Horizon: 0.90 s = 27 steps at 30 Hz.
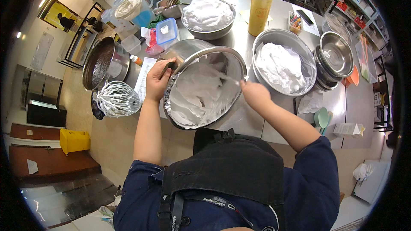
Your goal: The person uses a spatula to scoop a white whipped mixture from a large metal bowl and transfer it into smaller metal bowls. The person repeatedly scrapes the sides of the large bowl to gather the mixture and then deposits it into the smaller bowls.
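Note:
A large steel mixing bowl is tilted toward me at the table's front edge. White whipped cream or meringue coats its inside. My left hand grips the bowl's dark side handle. In my right hand, at the bowl's right rim, is a spatula-like utensil that reaches inside. Its shaft is blurred, and I cannot make out its head. To the right stands a steel bowl holding a white fluffy mound. Behind, another steel bowl is heaped with the same white mass.
A cream-smeared balloon whisk and a steel pot are at the left. A yellow film roll stands upright at the back. Stacked steel bowls, a green cup and a carton occupy the right side of the steel table.

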Motion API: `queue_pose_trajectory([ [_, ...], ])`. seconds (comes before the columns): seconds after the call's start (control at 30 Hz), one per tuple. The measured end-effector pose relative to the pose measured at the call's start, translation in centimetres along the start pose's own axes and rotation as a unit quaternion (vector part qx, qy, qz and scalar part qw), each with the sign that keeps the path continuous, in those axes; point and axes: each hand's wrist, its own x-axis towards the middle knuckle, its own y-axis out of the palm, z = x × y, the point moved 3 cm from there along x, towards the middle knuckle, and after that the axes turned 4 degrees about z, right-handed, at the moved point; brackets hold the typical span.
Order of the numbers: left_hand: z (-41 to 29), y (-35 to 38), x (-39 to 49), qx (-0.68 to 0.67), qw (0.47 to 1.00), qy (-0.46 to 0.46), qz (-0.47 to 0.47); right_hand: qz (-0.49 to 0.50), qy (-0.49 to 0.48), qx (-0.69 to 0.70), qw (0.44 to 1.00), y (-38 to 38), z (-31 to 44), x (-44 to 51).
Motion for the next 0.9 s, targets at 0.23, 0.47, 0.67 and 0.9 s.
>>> queue_pose_trajectory([
  [0.23,-0.4,0.1,0.2,-0.009,1.0,-0.02,-0.018,0.091,-0.033,0.361,0.928,8.5,2.5,0.3],
  [0.47,-0.1,0.2,0.6,0.004,1.0,-0.021,-0.013,0.13,0.024,0.534,0.835,10.5,4.3,-0.9],
  [0.67,2.6,-1.6,1.3,-0.079,0.993,-0.076,-0.047,0.029,0.021,0.505,0.863,6.4,2.4,-3.8],
  [0.9,7.1,-4.6,1.7,-0.146,0.972,-0.132,-0.132,0.047,0.046,0.51,0.858,2.0,0.9,-7.1],
])
